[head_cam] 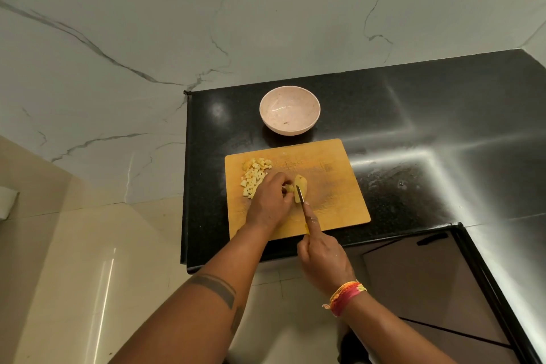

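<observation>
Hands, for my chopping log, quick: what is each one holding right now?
Left hand: closed on the yellow vegetable, steadying it.
Right hand: closed round the knife, forefinger along its back.

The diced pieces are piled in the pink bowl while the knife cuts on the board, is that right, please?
No: the head view shows the diced pieces piled on the board, not in the pink bowl; the knife does cut there.

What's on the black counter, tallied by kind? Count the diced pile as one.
Round pale pink bowl: 1
Rectangular wooden cutting board: 1
Small yellow-handled knife: 1
Pale yellow food chunk under the blade: 1
Pile of pale yellow diced cubes: 1
Total: 5
</observation>
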Demonstrator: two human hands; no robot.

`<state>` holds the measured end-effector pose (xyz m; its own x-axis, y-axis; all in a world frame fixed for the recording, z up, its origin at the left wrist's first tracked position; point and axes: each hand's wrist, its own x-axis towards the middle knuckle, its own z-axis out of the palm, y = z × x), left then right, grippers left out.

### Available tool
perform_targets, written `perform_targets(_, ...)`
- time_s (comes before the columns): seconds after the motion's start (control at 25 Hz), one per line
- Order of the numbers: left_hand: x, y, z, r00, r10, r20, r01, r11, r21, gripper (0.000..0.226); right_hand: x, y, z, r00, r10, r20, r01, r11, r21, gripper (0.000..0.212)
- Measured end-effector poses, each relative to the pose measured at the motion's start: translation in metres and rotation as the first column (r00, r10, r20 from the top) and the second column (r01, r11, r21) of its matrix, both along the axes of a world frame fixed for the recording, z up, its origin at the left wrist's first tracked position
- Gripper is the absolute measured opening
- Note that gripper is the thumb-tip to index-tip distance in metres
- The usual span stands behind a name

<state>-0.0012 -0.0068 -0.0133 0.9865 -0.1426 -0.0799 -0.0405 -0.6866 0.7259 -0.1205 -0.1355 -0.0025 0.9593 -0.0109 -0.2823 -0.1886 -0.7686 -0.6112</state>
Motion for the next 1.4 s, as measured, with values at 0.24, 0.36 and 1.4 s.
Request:
perform_targets(0.24,-0.019,-0.008,-0.002,0.991,0.113,-0.068,-0.118,0.991,-0.063,0.032,-0.011,0.001,0.005,0.999,-0.042,-0.018,0.042,0.999,-0.008,0.082)
perform_targets(0.36,-0.022,-0.008,0.002,0.980,0.190,-0.055,-0.194,0.977,-0.083,0.033,-0.011,0.004,0.007,0.999,-0.033,-0.023,0.033,0.999,-0.005,0.082)
perform_targets(1.4,-0.065,0.010,-0.004,0.990,0.141,-0.020,-0.137,0.980,0.146,0.025,-0.032,0.019,-0.002,0.990,0.105,-0.098,-0.110,0.993,-0.050,0.080)
